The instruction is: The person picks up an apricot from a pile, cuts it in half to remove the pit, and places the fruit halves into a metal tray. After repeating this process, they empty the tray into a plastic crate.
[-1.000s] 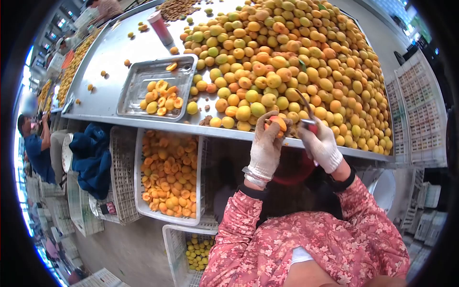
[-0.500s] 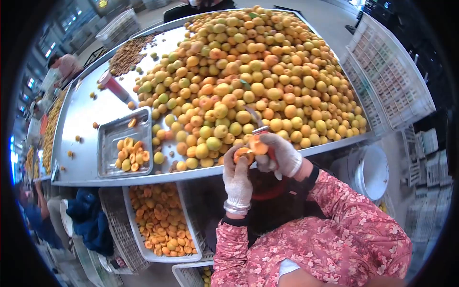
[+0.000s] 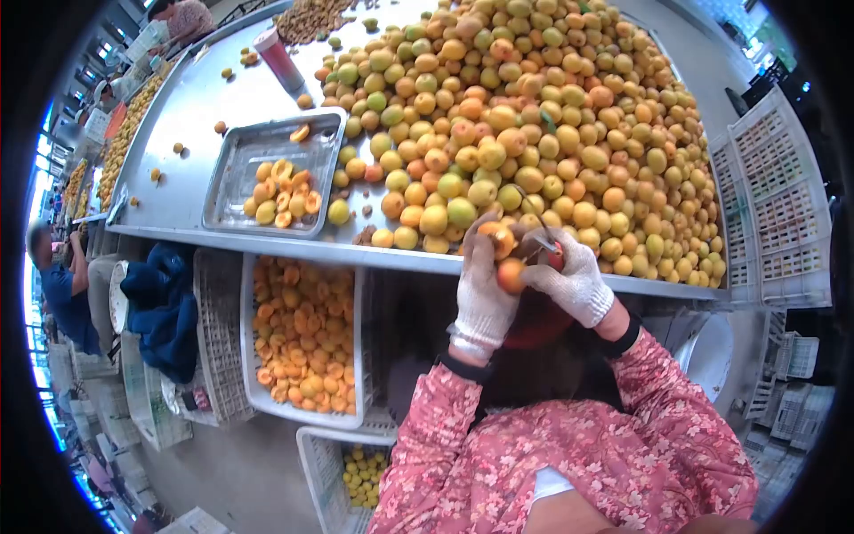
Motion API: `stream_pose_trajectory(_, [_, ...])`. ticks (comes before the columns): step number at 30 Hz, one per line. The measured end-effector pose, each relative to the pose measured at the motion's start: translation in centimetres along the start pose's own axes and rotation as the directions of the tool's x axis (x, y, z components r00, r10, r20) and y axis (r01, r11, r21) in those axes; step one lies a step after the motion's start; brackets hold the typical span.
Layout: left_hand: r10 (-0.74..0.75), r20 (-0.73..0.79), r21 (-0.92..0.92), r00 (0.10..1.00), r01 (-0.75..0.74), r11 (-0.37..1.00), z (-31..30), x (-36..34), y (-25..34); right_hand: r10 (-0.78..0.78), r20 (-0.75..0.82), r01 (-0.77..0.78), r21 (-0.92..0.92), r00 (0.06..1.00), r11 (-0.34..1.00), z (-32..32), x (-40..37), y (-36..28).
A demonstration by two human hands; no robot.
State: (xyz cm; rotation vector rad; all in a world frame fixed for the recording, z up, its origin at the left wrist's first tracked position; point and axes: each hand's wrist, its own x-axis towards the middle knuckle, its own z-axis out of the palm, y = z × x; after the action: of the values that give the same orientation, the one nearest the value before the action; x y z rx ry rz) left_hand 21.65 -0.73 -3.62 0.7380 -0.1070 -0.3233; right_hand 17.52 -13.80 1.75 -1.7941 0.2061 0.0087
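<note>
1. Workpiece: an opened apricot (image 3: 498, 237) is held just over the near edge of the table, cut face exposed. A second apricot piece (image 3: 511, 276) is located directly below it, between the hands.
2. Left hand (image 3: 485, 298): gloved; the opened apricot is gripped in the bent fingers.
3. Right hand (image 3: 574, 280): gloved; a red-handled knife (image 3: 556, 256) is grasped, and the second piece is touched by the thumb. The curved blade is directed away from the body, toward the pile.
4. Work surface: a metal table (image 3: 182, 200) with a raised rim is provided. Its right part is covered by a pile of whole apricots (image 3: 569, 133).
5. Left of the pile, a shallow metal tray (image 3: 233, 178) is positioned, with apricot halves inside. Beyond it, a red tumbler (image 3: 280, 60) and a heap of pits (image 3: 311, 20) are placed.
6. Below the table edge, a white crate (image 3: 358, 338) is filled with halves; yellow-green fruit is contained in a lower crate (image 3: 311, 463).
7. Room: dark blue cloth (image 3: 165, 294) is draped at left, near a person in blue (image 3: 62, 285). Lattice crates (image 3: 783, 205) are stood at right, and a white bucket (image 3: 707, 351) is set below.
</note>
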Motion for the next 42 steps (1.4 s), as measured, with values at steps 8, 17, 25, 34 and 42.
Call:
stream_pose_trajectory(8, [-0.142, -0.12, 0.035, 0.983, 0.147, 0.989, 2.0, -1.2, 0.5, -0.164, -0.296, 0.308, 0.549, 0.941, 0.777, 1.4, 3.1, -3.4])
stream_pose_trajectory(17, [-0.166, -0.096, 0.218, 0.981, 0.184, 0.959, 1.8, -2.3, -0.5, -0.169, -0.42, 0.41, 0.59, 0.892, 0.696, 2.6, 3.2, -1.9])
stream_pose_trajectory(25, [-0.285, -0.039, -0.014, 0.958, 0.285, 0.958, -0.5, -4.3, -5.2, 0.067, -0.344, 0.166, 0.605, 0.937, 0.779, 2.0, 2.6, -0.5])
stream_pose_trajectory(34, [-0.584, 0.03, 0.09, 0.812, 0.579, 0.81, 0.0, -5.4, -5.4, 0.147, -0.174, 0.013, 0.686, 0.974, 0.728, -0.5, 0.6, 2.8])
stream_pose_trajectory(42, [-0.671, 0.043, 0.689, 0.741, 0.464, 0.557, 0.6, -4.5, -3.3, 0.04, -0.224, 0.119, 0.653, 0.974, 0.748, -2.8, 1.4, 4.6])
